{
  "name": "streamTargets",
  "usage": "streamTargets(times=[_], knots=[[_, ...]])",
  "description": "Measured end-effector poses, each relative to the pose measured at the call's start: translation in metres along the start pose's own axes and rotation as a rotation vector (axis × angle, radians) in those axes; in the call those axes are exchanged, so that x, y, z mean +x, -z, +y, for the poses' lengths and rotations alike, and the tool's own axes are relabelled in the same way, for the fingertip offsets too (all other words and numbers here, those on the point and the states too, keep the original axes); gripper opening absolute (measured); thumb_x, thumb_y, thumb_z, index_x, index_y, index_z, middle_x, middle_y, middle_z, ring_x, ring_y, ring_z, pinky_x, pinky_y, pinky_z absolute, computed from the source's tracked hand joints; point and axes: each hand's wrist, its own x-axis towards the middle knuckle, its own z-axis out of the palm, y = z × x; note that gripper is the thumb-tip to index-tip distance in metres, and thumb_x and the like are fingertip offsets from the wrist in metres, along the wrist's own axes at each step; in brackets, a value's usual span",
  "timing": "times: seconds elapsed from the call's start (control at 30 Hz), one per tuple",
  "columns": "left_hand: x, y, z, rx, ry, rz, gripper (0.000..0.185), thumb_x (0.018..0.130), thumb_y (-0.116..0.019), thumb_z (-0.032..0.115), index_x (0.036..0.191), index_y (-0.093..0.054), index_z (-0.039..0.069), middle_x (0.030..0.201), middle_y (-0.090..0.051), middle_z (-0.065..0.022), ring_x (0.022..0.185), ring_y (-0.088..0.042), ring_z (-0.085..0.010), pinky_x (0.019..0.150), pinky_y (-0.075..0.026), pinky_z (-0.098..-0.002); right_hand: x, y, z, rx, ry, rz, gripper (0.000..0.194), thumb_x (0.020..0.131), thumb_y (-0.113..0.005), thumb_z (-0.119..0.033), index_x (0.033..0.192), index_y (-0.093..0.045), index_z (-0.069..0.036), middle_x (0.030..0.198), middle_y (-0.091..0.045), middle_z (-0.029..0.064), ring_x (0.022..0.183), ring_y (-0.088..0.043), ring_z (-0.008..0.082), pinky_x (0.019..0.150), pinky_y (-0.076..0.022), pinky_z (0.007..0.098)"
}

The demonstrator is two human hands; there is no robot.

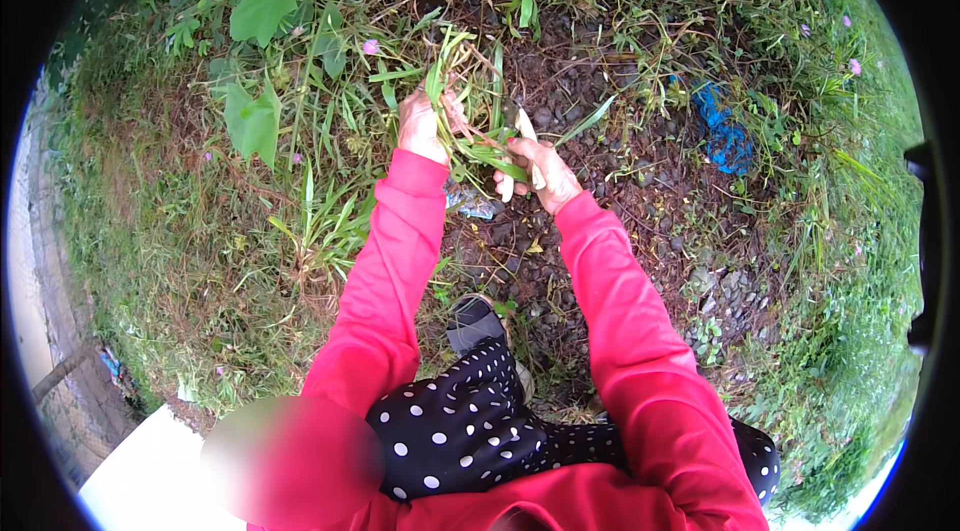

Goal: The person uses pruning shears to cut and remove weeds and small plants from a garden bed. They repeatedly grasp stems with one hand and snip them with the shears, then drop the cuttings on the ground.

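Observation:
My left hand [424,124] is closed around a bunch of pulled weeds [459,92], whose green blades and reddish stems stick out above and to the right. Just right of it, my right hand [551,172] has long green leaves [491,156] of the same bunch between thumb and fingers. Pale narrow pieces [526,126] show at the right fingers; I cannot tell whether they are a tool's handle or finger coverings. Dark, stony soil [517,246] lies below both hands. A crumpled plastic wrapper [472,202] is on the ground beneath the bunch.
Blue plastic netting or sheet [724,130] lies at the right among weeds. A leafy clump [322,223] grows left of my left forearm, with broad-leaved plants [259,115] beyond. Small stones [731,298] lie at the right. My shod foot [476,321] rests on the ground below.

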Motion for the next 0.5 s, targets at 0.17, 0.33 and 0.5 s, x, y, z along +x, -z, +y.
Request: streamTargets(times=[0.17,0.33,0.5], knots=[[-0.006,-0.007,0.007,0.119,-0.041,0.013,0.022,0.088,-0.044,0.018,0.099,-0.051,0.001,0.063,-0.043,-0.0021,0.052,-0.042,-0.0135,0.049,-0.039,-0.0266,-0.018,-0.001,0.006,-0.069,-0.006,0.128,0.036,0.081,-0.049,-0.034,0.09,-0.057,0.0,0.063,-0.059,0.0061,0.052,-0.056,0.013,0.041,-0.0368,0.0219],[-0.031,0.037,0.056,0.289,-0.211,-0.022,0.02,0.088,-0.045,0.013,0.102,-0.052,0.001,0.074,-0.052,-0.0058,0.057,-0.048,-0.0144,0.054,-0.041,-0.0283,-0.011,0.003,-0.005,-0.062,-0.147,-0.208,0.039,0.082,-0.045,-0.039,0.101,-0.054,-0.005,0.086,-0.063,0.0065,0.076,-0.06,0.0144,0.06,-0.0423,0.0238],[-0.061,0.102,0.104,1.647,-0.811,0.281,0.029,0.084,-0.055,0.028,0.098,-0.053,0.002,0.072,-0.06,-0.0142,0.054,-0.057,-0.0264,0.05,-0.044,-0.0409,-0.026,0.017,-0.002,-0.151,-0.155,-0.225,0.044,0.082,-0.047,-0.042,0.105,-0.052,-0.005,0.092,-0.062,0.0096,0.079,-0.06,0.017,0.064,-0.0466,0.0268]])
